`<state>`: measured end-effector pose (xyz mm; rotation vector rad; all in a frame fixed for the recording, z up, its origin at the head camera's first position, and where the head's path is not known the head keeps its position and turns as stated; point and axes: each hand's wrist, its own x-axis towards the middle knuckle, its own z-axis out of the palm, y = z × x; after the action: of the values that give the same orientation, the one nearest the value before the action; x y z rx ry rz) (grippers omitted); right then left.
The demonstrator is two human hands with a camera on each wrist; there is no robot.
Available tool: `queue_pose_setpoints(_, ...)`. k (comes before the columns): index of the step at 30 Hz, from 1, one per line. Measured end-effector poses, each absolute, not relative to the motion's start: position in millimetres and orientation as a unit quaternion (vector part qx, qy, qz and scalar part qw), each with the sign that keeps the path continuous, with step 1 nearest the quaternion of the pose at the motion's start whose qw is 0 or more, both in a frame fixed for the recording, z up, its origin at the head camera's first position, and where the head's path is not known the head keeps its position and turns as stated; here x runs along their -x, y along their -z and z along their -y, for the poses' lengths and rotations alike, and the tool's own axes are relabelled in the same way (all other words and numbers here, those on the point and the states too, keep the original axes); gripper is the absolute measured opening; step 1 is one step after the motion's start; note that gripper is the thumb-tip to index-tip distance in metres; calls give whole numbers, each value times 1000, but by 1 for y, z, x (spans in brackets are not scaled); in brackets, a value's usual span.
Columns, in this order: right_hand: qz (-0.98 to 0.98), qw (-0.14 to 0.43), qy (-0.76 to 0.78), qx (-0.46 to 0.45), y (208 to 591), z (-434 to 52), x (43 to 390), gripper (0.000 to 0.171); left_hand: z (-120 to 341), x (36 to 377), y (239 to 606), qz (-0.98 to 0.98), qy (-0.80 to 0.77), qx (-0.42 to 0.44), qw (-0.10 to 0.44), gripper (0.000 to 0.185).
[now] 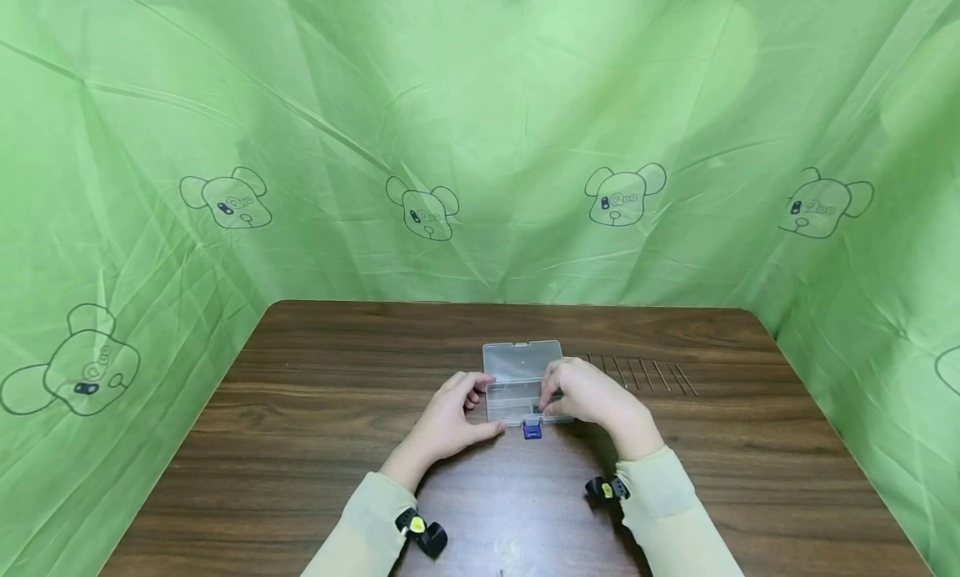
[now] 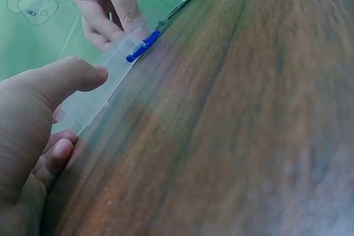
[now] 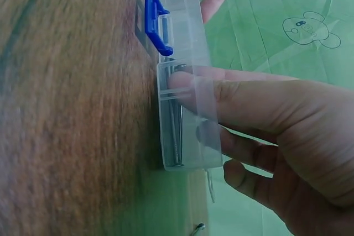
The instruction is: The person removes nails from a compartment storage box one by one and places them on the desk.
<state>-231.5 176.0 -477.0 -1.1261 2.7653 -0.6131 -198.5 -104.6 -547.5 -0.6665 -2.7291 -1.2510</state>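
Observation:
A small clear plastic box (image 1: 513, 385) with a blue latch (image 1: 532, 429) lies on the wooden table (image 1: 300, 444), its lid tilted back. My left hand (image 1: 483, 406) grips the box's left front corner; the left wrist view shows its thumb (image 2: 83, 73) on the box's edge (image 2: 91, 100). My right hand (image 1: 551, 398) pinches the right front part. In the right wrist view its thumb (image 3: 221, 109) lies across the box (image 3: 188, 153), fingers behind it. Thin metal rods (image 3: 176, 120) lie inside. The latch (image 3: 155, 23) hangs open.
Several thin metal rods (image 1: 645, 374) lie in a row on the table just right of the box. Green cloth printed with bears (image 1: 480, 143) hangs around the table on three sides. Both cream sleeves (image 1: 660, 494) reach in from the near edge.

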Motion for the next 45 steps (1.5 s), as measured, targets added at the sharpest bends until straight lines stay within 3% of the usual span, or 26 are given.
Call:
queue_pose_setpoints(25, -912, 33, 166, 374, 476, -171, 229, 13, 105, 199, 546, 886, 409, 215, 32, 71)
queue_pose_setpoints(39, -904, 78, 195, 372, 473, -171, 227, 15, 105, 198, 548, 886, 411, 212, 32, 70)
queue_pose_setpoints(45, -901, 73, 203, 376, 472, -171, 226, 13, 104, 198, 548, 887, 408, 214, 32, 69)
